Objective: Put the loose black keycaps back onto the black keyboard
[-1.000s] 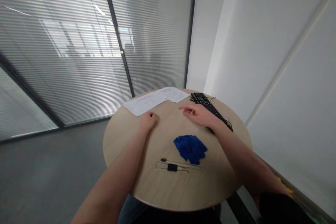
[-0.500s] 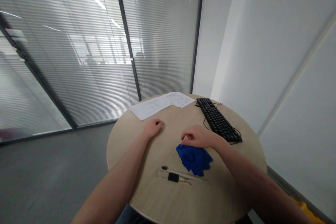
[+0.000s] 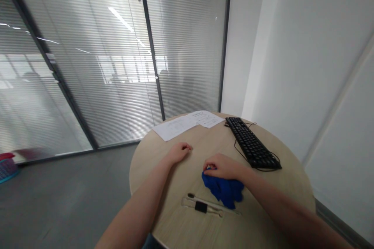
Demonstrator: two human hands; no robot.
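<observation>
My left hand [image 3: 179, 152] rests on the round wooden table [image 3: 157, 171] with its fingers curled in and nothing visible in them. On the crumpled blue cloth [image 3: 223, 191] lies my right hand [image 3: 220, 166], its fingers closed at the cloth's upper left edge, seemingly pinching it. Nearer the front edge are a thin rod with a dark round end [image 3: 212, 202] and, just below it, a wire-like item with a black block [image 3: 201, 207]. The rod's far end runs beside the cloth.
A black keyboard [image 3: 253, 142] with its cable lies along the table's right side. Printed papers [image 3: 178, 125] lie at the back. A blinds-covered glass partition and white walls stand behind; a red-topped basket [image 3: 8, 168] is on the floor at far left.
The view has shifted, so everything sits lower and further right. My right hand has come down onto the blue cloth, its fingers now at the cloth's edge. My left hand stays curled on the table.
</observation>
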